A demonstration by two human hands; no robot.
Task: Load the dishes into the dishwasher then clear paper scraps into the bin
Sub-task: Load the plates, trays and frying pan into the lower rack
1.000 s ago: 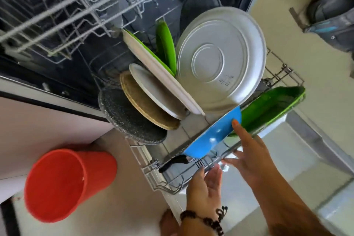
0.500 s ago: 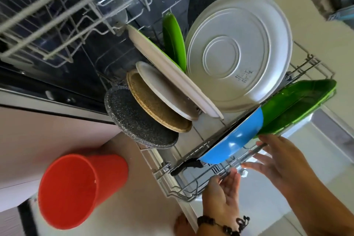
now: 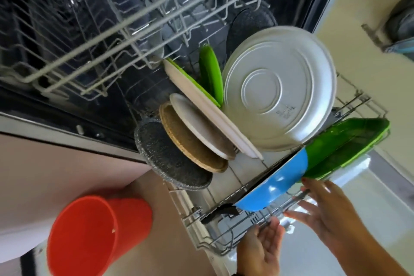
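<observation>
Reached both open, empty hands, left hand (image 3: 261, 246) and right hand (image 3: 324, 213), to the loaded lower rack (image 3: 215, 244) front beside the blue pan (image 3: 275, 188); risked rattling leaning plates (image 3: 277, 92) loose if shoved hard

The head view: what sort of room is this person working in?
Most likely a home kitchen. An open dishwasher fills the view, its pulled-out lower rack loaded with plates and a blue pan, beside a cabinet front, with a red bin on the floor.
</observation>
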